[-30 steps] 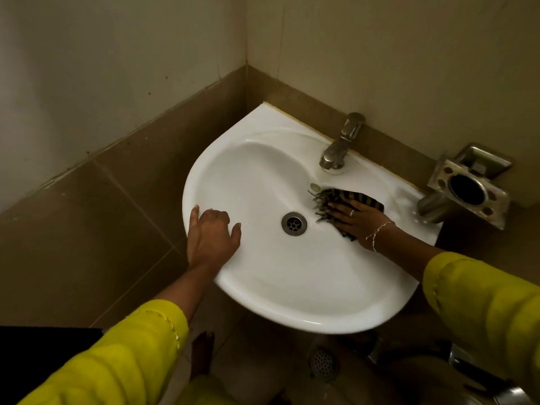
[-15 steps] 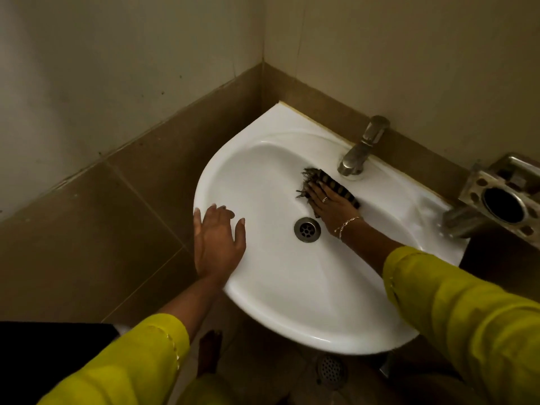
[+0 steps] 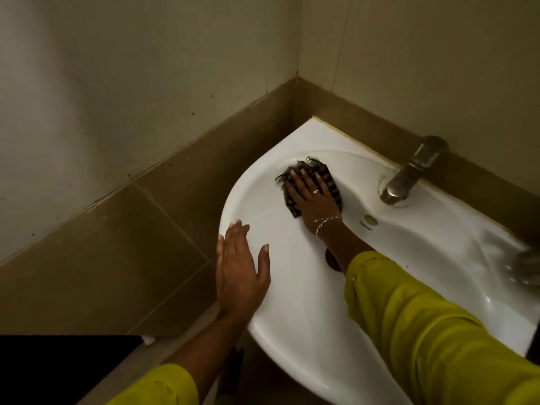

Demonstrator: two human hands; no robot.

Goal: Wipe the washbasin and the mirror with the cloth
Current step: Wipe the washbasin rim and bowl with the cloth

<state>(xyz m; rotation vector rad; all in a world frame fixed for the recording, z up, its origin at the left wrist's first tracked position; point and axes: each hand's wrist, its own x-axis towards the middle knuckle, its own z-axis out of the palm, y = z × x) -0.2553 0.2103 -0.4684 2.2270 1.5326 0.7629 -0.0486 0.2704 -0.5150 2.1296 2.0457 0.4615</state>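
A white corner washbasin (image 3: 306,331) is fixed where two tiled walls meet. My right hand (image 3: 314,200) lies flat on a dark striped cloth (image 3: 328,178) with frayed edges, pressing it against the bowl's far left inner wall near the rim. My left hand (image 3: 241,267) rests flat on the basin's left rim, fingers spread, holding nothing. My right forearm covers most of the drain (image 3: 331,260). No mirror is in view.
A metal tap (image 3: 409,173) stands on the basin's back edge, with an overflow hole (image 3: 371,220) below it. Brown tiles (image 3: 117,244) line the lower walls. A blurred metal fitting (image 3: 527,267) shows at the right edge.
My right hand has swept the cloth from the bowl's right side, past the tap and drain, to the far left wall. The view has shifted left. My left hand stays on the rim.
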